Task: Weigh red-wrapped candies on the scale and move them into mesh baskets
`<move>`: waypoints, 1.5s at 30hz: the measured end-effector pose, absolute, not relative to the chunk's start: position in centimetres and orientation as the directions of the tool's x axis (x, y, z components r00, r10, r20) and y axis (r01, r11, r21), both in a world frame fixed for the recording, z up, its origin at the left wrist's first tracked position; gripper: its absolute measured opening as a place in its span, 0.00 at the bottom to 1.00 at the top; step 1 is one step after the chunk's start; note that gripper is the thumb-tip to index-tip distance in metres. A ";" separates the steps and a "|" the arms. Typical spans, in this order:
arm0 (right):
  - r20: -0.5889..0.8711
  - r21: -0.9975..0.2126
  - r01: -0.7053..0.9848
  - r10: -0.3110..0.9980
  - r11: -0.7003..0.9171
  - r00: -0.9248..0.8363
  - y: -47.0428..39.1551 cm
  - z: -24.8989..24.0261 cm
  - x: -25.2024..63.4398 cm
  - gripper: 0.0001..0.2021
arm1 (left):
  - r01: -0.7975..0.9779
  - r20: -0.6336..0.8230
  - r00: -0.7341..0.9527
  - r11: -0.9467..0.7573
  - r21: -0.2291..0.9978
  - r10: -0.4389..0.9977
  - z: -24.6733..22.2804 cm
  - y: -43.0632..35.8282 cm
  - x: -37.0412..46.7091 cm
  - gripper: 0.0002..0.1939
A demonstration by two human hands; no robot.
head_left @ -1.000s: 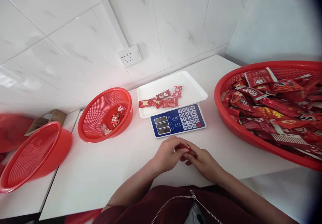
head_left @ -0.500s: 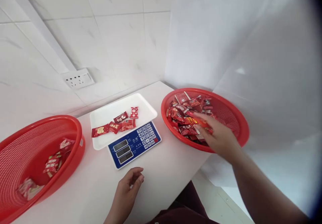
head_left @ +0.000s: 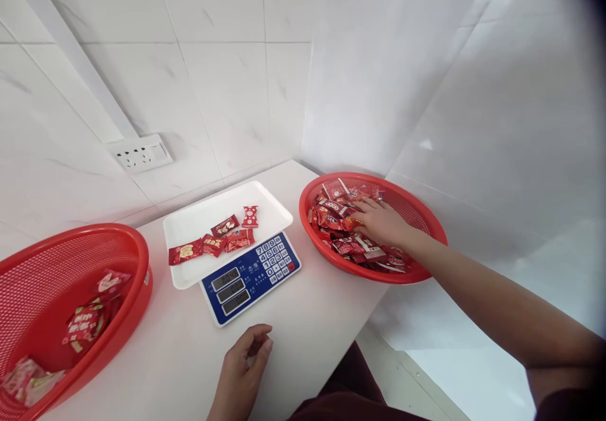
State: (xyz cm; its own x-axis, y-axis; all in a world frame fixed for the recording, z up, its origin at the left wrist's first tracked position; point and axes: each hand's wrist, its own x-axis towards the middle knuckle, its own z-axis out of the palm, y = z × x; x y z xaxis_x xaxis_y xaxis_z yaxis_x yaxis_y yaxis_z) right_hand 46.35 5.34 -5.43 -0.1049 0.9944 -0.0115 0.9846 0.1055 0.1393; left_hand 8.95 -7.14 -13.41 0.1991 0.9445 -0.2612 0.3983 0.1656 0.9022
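White tray (head_left: 203, 222) and blue scale (head_left: 254, 283) separate left basket (head_left: 57, 269) from right basket (head_left: 414, 211).

Small red foil-like packets (head_left: 334, 208) gleam in a round red perforated basket (head_left: 353, 271) of smooth, semi-gloss plastic. The shallow white rectangular tray (head_left: 201, 219) looks like slick plastic, the flat blue-faced scale (head_left: 255, 280) too. The white tabletop (head_left: 312, 320) seems satin-smooth, marbled white wall tiles (head_left: 227, 93) glossy, maroon clothing (head_left: 355, 409) matt cloth.
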 end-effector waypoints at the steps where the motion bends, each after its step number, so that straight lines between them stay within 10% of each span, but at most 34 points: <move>1: 0.005 0.096 0.990 0.994 0.104 -0.105 5.6 -5.3 46.5 0.14 | 0.384 -0.253 0.182 0.168 0.908 0.950 -13.4 -7.2 9.0 0.19; 6: 0.064 -0.090 0.993 0.996 0.073 -0.067 5.5 -3.6 47.0 0.16 | 0.306 -0.209 0.099 0.170 0.937 0.973 -13.6 -7.6 9.1 0.18; 9: 0.087 -0.407 0.913 0.996 0.024 0.013 4.6 -2.0 46.9 0.15 | 0.280 -0.194 0.099 0.159 0.947 0.976 -13.9 -7.6 9.2 0.18; 15: -0.065 -0.952 0.276 0.970 -0.131 0.236 3.8 -0.7 46.5 0.14 | 0.289 -0.167 0.098 0.132 0.948 0.981 -13.7 -7.6 9.3 0.18; 22: -0.001 -0.911 0.394 0.958 -0.118 0.286 3.5 -1.1 46.9 0.13 | 0.336 -0.190 0.108 0.144 0.931 0.976 -12.9 -7.8 9.3 0.16; 27: 0.314 -0.286 0.923 0.885 -0.256 0.343 3.9 -1.8 47.1 0.19 | 0.363 -0.194 0.150 0.129 0.923 0.969 -13.5 -7.6 9.1 0.17; 32: 0.374 0.010 0.985 0.913 0.172 -0.164 5.6 -4.1 43.9 0.22 | 0.422 -0.205 0.228 0.093 0.902 0.952 -13.4 -7.3 8.8 0.18; 39: 0.100 -0.128 0.970 0.976 0.208 -0.195 7.7 -4.1 41.2 0.16 | 0.414 -0.161 0.211 0.061 0.908 0.964 -12.4 -7.9 8.9 0.13; 45: 0.089 -0.621 0.770 0.989 0.146 -0.116 8.4 -1.0 37.4 0.10 | 0.403 -0.116 0.223 0.017 0.915 0.968 -12.4 -8.2 9.0 0.12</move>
State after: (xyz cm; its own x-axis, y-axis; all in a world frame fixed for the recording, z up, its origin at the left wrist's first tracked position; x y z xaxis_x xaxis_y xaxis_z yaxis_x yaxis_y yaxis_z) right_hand 37.42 8.37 -1.04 -0.1163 0.9892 0.0886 0.7698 0.1462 -0.6214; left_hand 9.03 -8.19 -12.41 0.2227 0.9680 -0.1160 0.4035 0.0168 0.9148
